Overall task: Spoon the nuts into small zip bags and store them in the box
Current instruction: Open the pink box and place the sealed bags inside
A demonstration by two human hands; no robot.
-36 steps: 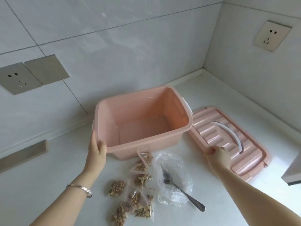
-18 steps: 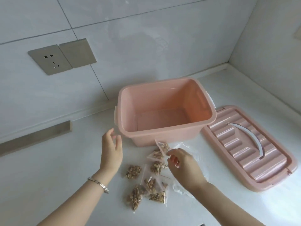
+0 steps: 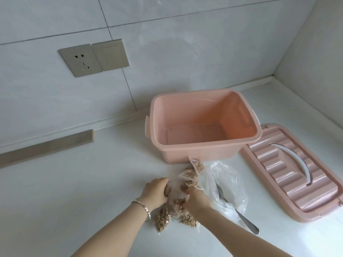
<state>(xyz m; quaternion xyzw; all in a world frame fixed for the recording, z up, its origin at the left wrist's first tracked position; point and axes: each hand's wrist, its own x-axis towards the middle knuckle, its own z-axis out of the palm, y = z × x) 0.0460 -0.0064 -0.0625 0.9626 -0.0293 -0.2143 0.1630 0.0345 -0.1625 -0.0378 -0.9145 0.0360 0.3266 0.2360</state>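
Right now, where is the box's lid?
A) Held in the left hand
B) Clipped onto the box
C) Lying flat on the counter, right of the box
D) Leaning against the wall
C: the pink lid lies flat on the counter, handle up, right of the open pink box; the left hand and right hand hold the nut bags.

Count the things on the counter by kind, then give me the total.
Box: 1
Lid: 1
Spoon: 1
Big clear bag: 1
Small nut bags: 7, some partly covered by the left hand and the right hand
Total: 11
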